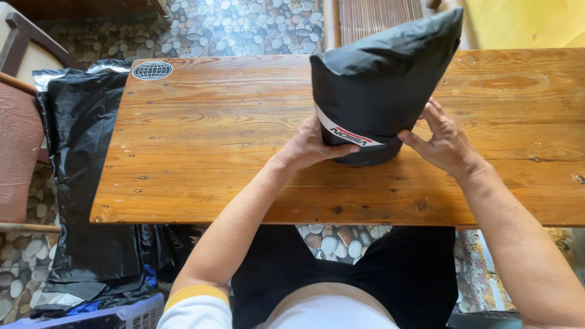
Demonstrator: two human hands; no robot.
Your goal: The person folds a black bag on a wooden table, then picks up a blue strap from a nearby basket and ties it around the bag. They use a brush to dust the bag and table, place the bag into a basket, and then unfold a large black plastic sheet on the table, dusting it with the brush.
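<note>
A black plastic bag, stuffed and standing upright with a white-and-red label strip near its base, rests on a wooden table. My left hand presses against the bag's lower left side, thumb lying along the label. On the lower right side my right hand touches the bag with its fingertips, fingers spread. Both hands steady the bag between them. The bag's top is folded to a pointed ridge toward the back right.
A pile of black plastic sheeting lies on the floor left of the table. A chair stands at the far left, and a pale laundry basket rim shows at the bottom left. The floor is pebble-patterned tile.
</note>
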